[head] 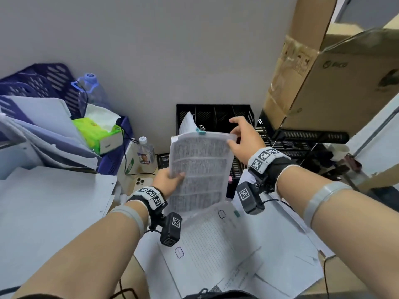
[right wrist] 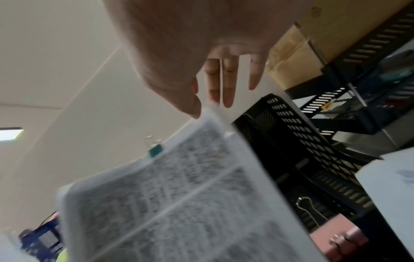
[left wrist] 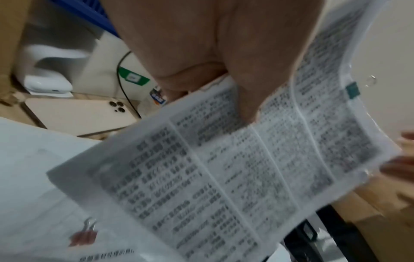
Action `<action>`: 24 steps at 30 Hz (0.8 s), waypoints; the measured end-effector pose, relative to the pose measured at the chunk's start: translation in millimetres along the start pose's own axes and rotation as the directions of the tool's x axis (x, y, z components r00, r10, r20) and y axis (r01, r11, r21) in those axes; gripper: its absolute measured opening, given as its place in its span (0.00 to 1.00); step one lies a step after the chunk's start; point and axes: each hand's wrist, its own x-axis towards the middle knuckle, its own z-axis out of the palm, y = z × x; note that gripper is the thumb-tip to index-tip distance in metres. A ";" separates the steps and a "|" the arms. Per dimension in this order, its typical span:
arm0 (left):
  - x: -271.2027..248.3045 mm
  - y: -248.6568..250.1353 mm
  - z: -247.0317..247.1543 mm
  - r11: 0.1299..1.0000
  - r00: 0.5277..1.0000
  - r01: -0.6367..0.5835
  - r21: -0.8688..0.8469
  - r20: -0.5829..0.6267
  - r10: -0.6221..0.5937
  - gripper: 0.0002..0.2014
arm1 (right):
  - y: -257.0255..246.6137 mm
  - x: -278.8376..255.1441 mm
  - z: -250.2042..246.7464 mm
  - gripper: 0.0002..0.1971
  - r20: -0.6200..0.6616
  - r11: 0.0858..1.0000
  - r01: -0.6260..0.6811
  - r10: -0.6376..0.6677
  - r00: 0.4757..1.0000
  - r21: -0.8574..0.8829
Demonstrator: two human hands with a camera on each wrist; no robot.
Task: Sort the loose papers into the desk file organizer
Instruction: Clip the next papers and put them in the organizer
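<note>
Both hands were up at the centre of the head view, and between them hung a printed sheaf of papers, dense with text and clipped at its top edge by a small teal binder clip. The left hand sat at the sheaf's lower left edge, thumb pressed on the printed face and fingers curled behind, pinching it firmly; the left wrist view showed that thumb flat on the page. The right hand was at the upper right corner, thumb touching the paper's edge while the fingers stretched out straight and apart above it, not closed on anything.

Right behind the sheaf, against the wall, stood the black file organizer, with one white sheet already upright in its left slot. The sheaf's top edge was level with the organizer's front, not yet inside.

Below the hands, more loose papers lay spread across the table. At the left of the frame stood a blue tray rack, a green tissue box, a water bottle and a phone. A cardboard box loomed at the upper right.
</note>
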 end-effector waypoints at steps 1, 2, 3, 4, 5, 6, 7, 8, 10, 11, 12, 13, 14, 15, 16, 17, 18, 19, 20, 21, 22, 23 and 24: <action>-0.1 0.2 -7.5 0.998 0.995 -0.002 -0.058 -0.097 -0.004 0.05 | 5.7 1.4 3.0 0.27 -0.025 0.998 -0.055 0.054 0.998 -0.029; -1.3 1.7 -15.3 0.998 0.982 -0.007 -0.068 -0.188 -0.006 0.07 | 9.6 0.0 5.9 0.27 -0.028 0.993 -0.111 0.110 0.994 -0.042; -2.3 3.6 -22.7 0.998 0.964 -0.018 -0.068 -0.265 0.000 0.09 | 13.1 -2.4 10.1 0.27 -0.009 0.986 -0.162 0.161 0.987 -0.041; -3.9 7.4 -30.2 0.998 0.947 -0.020 -0.065 -0.320 -0.002 0.12 | 15.5 -5.8 14.7 0.26 0.027 0.979 -0.203 0.203 0.979 -0.031; -4.0 9.3 -37.7 0.998 0.929 -0.025 -0.066 -0.369 -0.001 0.14 | 17.4 -9.4 19.9 0.24 0.069 0.972 -0.234 0.235 0.970 -0.019; -5.4 11.3 -44.9 0.998 0.915 -0.016 -0.055 -0.403 -0.008 0.16 | 17.7 -13.5 25.0 0.22 0.110 0.966 -0.259 0.258 0.960 -0.006; -6.1 13.8 -50.6 0.999 0.897 -0.013 -0.038 -0.441 -0.005 0.17 | 18.1 -16.7 31.1 0.20 0.141 0.961 -0.276 0.272 0.952 0.013; -4.7 13.7 -55.9 0.999 0.881 -0.026 -0.021 -0.474 0.013 0.19 | 16.3 -19.9 36.0 0.18 0.169 0.958 -0.282 0.272 0.947 0.042; -3.6 12.7 -62.4 0.998 0.853 -0.066 0.021 -0.518 0.067 0.21 | 9.7 -24.0 44.9 0.16 0.228 0.956 -0.271 0.241 0.943 0.111; -4.6 12.4 -64.2 0.996 0.842 -0.070 0.046 -0.532 0.084 0.19 | 4.0 -25.8 48.1 0.16 0.256 0.955 -0.257 0.215 0.943 0.145; -6.9 14.5 -64.9 0.995 0.834 -0.079 0.068 -0.543 0.103 0.16 | -4.0 -27.0 49.6 0.17 0.284 0.955 -0.240 0.184 0.941 0.177; -9.2 16.2 -65.1 0.992 0.831 -0.084 0.091 -0.543 0.120 0.14 | -13.2 -27.9 50.4 0.18 0.317 0.953 -0.221 0.148 0.937 0.208; -13.0 19.0 -63.6 0.988 0.833 -0.107 0.113 -0.532 0.151 0.13 | -23.4 -28.2 50.1 0.21 0.356 0.949 -0.207 0.112 0.928 0.239; -16.9 22.5 -62.1 0.983 0.840 -0.136 0.122 -0.511 0.180 0.13 | -34.4 -27.9 49.2 0.24 0.398 0.940 -0.201 0.079 0.914 0.277; -18.0 24.5 -59.5 0.979 0.848 -0.172 0.111 -0.488 0.205 0.16 | -46.6 -27.5 47.7 0.27 0.436 0.924 -0.205 0.047 0.899 0.323; -18.2 27.0 -56.7 0.976 0.858 -0.204 0.072 -0.467 0.214 0.21 | -59.3 -26.4 46.0 0.30 0.471 0.900 -0.222 0.022 0.882 0.374; -18.8 29.8 -53.1 0.972 0.869 -0.233 0.010 -0.447 0.213 0.25 | -73.3 -25.7 43.0 0.33 0.500 0.868 -0.244 -0.005 0.866 0.432; -18.9 32.7 -49.2 0.966 0.874 -0.256 -0.029 -0.433 0.218 0.26 | -85.9 -24.4 40.8 0.33 0.525 0.830 -0.271 -0.030 0.850 0.487; -18.0 35.2 -45.2 0.955 0.869 -0.293 -0.044 -0.430 0.246 0.25 | -98.5 -23.6 38.6 0.33 0.545 0.791 -0.295 -0.057 0.837 0.536; -18.2 37.9 -40.8 0.943 0.863 -0.329 -0.046 -0.420 0.281 0.24 | -109.2 -22.9 37.2 0.31 0.558 0.760 -0.315 -0.074 0.827 0.569; -19.9 40.5 -36.4 0.932 0.862 -0.361 -0.032 -0.394 0.320 0.22 | -118.3 -23.0 36.0 0.30 0.568 0.733 -0.336 -0.083 0.819 0.592; -21.5 41.8 -32.7 0.919 0.858 -0.394 -0.013 -0.364 0.363 0.20 | -125.2 -22.7 35.5 0.29 0.572 0.713 -0.354 -0.080 0.816 0.605; -23.3 43.1 -27.8 0.905 0.856 -0.426 -0.008 -0.328 0.400 0.20 | -130.1 -22.0 35.4 0.27 0.565 0.708 -0.362 -0.064 0.823 0.607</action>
